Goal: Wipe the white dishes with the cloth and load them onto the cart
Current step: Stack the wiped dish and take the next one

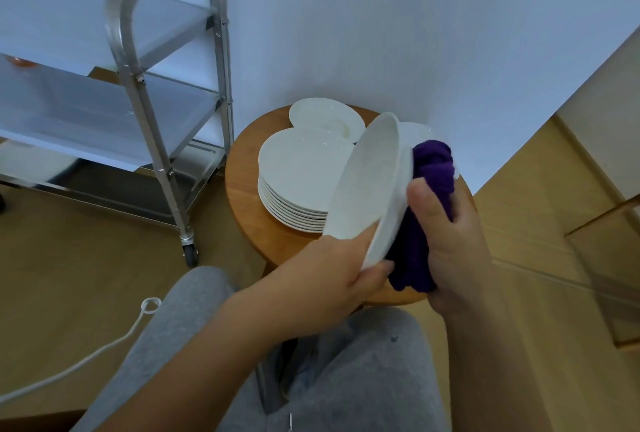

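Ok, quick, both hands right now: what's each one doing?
Left hand: grips the lower edge of the tilted white plate.
Right hand: holds the purple cloth against the plate's underside.

Single head-worn wide-angle view, looking forward and steeply down

The camera is sitting at the person's head and is facing down over grey-trousered knees (194,321) toward a round wooden table (249,175) against a white wall (415,33); both hands are lying close under the lens at lower centre, a metal cart (166,92) is filling the upper left, straight edges are bowing near the frame borders, and no second view is overlapping this one
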A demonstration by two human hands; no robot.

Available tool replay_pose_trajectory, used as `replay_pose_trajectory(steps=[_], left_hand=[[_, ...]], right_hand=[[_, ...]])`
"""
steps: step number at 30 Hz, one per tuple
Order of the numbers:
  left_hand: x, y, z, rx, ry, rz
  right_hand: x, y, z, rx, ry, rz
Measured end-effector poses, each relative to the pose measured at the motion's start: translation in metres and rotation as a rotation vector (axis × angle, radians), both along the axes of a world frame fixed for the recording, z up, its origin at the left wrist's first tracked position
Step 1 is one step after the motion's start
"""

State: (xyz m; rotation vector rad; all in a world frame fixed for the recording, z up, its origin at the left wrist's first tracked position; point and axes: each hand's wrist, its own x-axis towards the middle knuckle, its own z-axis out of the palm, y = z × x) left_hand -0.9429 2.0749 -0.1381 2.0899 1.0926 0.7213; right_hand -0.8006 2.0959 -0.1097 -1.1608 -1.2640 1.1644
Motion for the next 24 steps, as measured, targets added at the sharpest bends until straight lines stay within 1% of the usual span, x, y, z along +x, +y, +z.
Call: replay_pose_trajectory(steps=[3, 6, 7, 8, 9, 10, 11, 12, 13, 14, 15, 16, 17, 18, 19, 22, 24], left_hand=[[0.002, 0.004, -0.006, 0.139, 0.213, 0.011], [0.008, 0.01, -0.02, 0.289, 0.469, -0.016], [0.006, 0.013, -0.023, 0.277, 0.532, -0.029], [0.003, 0.016, -0.024, 0.211, 0.545, -0.036], [-0.002, 0.018, -0.025, 0.103, 0.506, -0.029], [-0.009, 0.021, -0.026, 0.003, 0.428, 0.008], [-0.018, 0.023, -0.028, -0.03, 0.336, 0.084], [-0.025, 0.025, -0.031, 0.009, 0.259, 0.209], [-0.029, 0.026, -0.036, 0.07, 0.186, 0.354], [-0.032, 0.028, -0.041, 0.093, 0.106, 0.491], [-0.033, 0.032, -0.044, 0.048, -0.004, 0.591], [-0.034, 0.036, -0.047, -0.054, -0.134, 0.644], [-0.036, 0.042, -0.048, -0.165, -0.248, 0.659], [-0.038, 0.049, -0.05, -0.247, -0.318, 0.66], [-0.041, 0.056, -0.052, -0.274, -0.343, 0.657], [-0.049, 0.075, -0.062, -0.167, -0.3, 0.684], [-0.053, 0.084, -0.068, -0.141, -0.264, 0.706]], right_hand=[[0.003, 0.003, -0.003, -0.054, -0.097, -0.044], [0.006, 0.003, -0.017, -0.084, -0.072, -0.158], [0.007, 0.003, -0.023, -0.096, -0.024, -0.199], [0.008, 0.004, -0.029, -0.114, 0.052, -0.238], [0.01, 0.006, -0.035, -0.135, 0.149, -0.279], [0.013, 0.008, -0.04, -0.157, 0.251, -0.322], [0.016, 0.011, -0.045, -0.187, 0.341, -0.359], [0.018, 0.013, -0.05, -0.227, 0.403, -0.383], [0.019, 0.016, -0.055, -0.27, 0.437, -0.401], [0.018, 0.019, -0.06, -0.307, 0.453, -0.418], [0.017, 0.022, -0.064, -0.335, 0.459, -0.435], [0.015, 0.025, -0.067, -0.355, 0.456, -0.451], [0.014, 0.029, -0.07, -0.369, 0.444, -0.461], [0.013, 0.033, -0.071, -0.376, 0.425, -0.463], [0.012, 0.036, -0.071, -0.375, 0.404, -0.453], [0.011, 0.045, -0.073, -0.369, 0.321, -0.388], [0.012, 0.051, -0.075, -0.335, 0.237, -0.357]])
